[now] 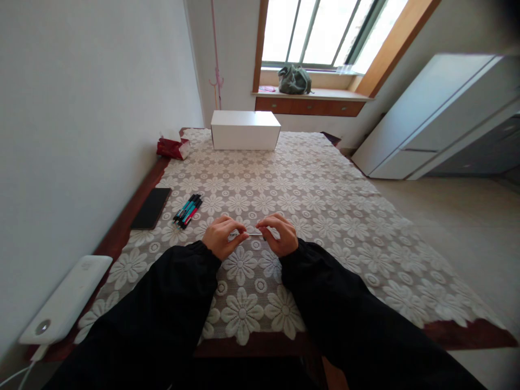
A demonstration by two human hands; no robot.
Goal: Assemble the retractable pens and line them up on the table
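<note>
Centre of frame, slightly below the middle: both hands meet over a table point(325, 184) covered with a white floral lace cloth point(309, 216). Black sleeves run up from the bottom edge to each wrist

Left hand point(221, 236): fingers curled inward, tips pressed together and pinching the left end of a thin pale stick point(254, 234). Back of the hand faces up

Right hand point(279, 234): fingers likewise curled, tips closed on the right end of the same stick. The 2 hands sit near each other, with only a short stretch of the stick showing between them

The stick lies roughly level, left to right, just above the cloth; whether it touches the cloth I cannot tell. It is too small to say what it is made of

Around the hands:
- Left of the left hand, in the centre-left of the frame, a small bundle of pens point(187, 210) with black, teal and red barrels lies on the cloth, angled toward the upper right
- Further left, a dark flat phone point(151, 208) rests on the bare wooden table edge, beside the cloth
- Lower left corner: a white power bank point(67, 300) along the wall, with a white cable leaving its near end
- Upper centre: a white rectangular box point(245, 130) at the far end of the table
- Just left of the box, a red tissue pack point(173, 147) near the wall
- Top of frame: a window, with a dark green bag point(294, 80) on its sill
- Upper right: a white cabinet point(430, 119) against the wall
</note>
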